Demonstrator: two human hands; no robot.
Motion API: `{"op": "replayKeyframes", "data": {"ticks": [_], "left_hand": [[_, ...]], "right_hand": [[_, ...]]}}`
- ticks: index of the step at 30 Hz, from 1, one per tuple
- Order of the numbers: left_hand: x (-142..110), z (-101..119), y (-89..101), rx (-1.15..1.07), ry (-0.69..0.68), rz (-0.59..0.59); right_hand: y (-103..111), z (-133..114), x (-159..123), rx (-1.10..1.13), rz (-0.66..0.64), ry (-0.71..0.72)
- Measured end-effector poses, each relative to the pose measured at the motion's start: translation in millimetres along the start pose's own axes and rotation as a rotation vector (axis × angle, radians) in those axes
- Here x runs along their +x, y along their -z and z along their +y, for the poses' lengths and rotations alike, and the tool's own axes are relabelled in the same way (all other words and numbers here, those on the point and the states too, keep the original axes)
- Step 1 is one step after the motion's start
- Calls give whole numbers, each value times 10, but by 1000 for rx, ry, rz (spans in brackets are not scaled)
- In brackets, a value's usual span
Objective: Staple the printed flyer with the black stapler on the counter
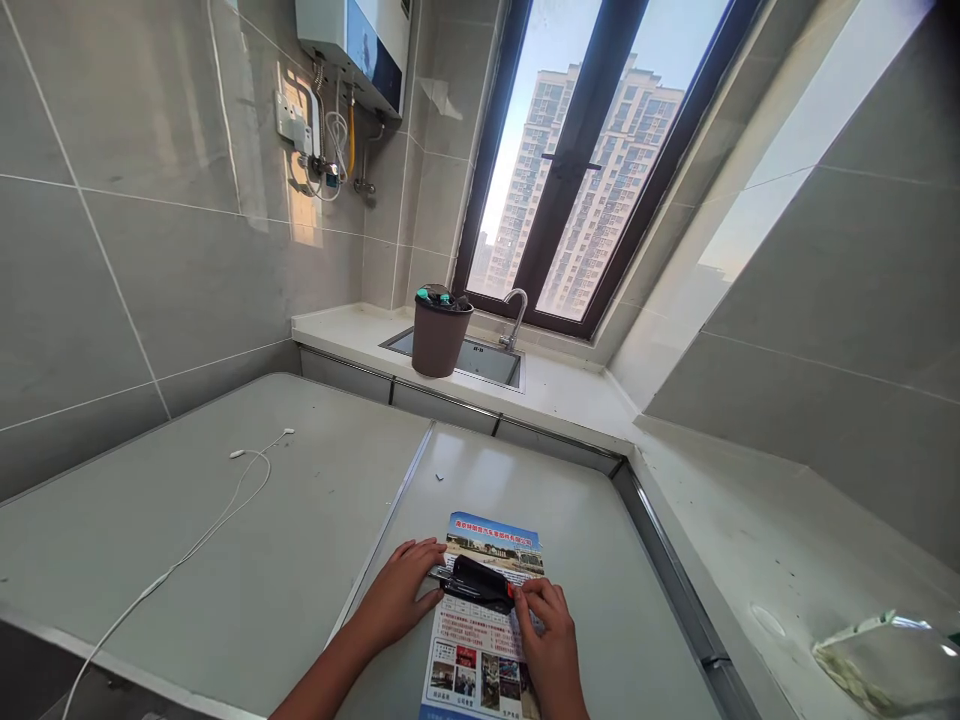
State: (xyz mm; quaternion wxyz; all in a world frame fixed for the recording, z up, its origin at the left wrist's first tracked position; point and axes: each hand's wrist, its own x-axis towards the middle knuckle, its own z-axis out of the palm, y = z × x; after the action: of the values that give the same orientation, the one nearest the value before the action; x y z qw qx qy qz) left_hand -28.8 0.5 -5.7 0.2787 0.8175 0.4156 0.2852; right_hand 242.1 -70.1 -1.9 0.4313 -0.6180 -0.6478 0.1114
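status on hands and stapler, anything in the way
Left hand, right hand at opposite ends of black stapler. Stapler over printed flyer. White cable off left, not in the way.

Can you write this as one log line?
left hand: on black stapler, silver end; right hand: on red end; printed sheet: under stapler, on table

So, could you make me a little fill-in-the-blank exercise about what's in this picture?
1. The left hand is at one end of the black stapler; the right hand is at the other end, coloured ____.
2. A printed flyer lies ____ the stapler.
3. The long cable on the table is ____.
4. In the picture, the bin is to the ____ of the tap.

Missing words: red; under; white; left.
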Motion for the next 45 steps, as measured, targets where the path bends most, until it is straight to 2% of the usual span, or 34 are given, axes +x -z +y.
{"op": "replayKeyframes", "data": {"ticks": [3,6,8,10,13,16,19,22,35,41,43,45], "left_hand": [[12,-6,11,-57,11,10],[18,10,33,-131,35,39],[12,34,64,-201,53,71],[2,51,101,-292,62,100],[1,30,136,-482,108,159],[30,-48,127,-782,225,171],[63,-125,114,-1028,362,195],[73,-147,129,-1173,415,247],[40,-117,158,-1242,381,262],[36,-172,134,-1236,356,258],[36,-195,128,-1225,365,255],[38,-214,117,-1205,376,261]], "right_hand": [[1,-6,81,-17,-3,33],[-47,-90,201,-71,-74,89],[-102,-170,267,-124,-151,148],[-151,-252,303,-170,-171,244],[-189,-394,312,-209,-24,455],[-212,-585,294,-262,124,668],[-255,-764,248,-382,180,834],[-304,-835,183,-478,210,912],[-446,-741,84,-460,178,948],[-376,-826,139,-467,173,937],[-328,-841,152,-465,190,896],[-291,-813,137,-432,239,770]]}}
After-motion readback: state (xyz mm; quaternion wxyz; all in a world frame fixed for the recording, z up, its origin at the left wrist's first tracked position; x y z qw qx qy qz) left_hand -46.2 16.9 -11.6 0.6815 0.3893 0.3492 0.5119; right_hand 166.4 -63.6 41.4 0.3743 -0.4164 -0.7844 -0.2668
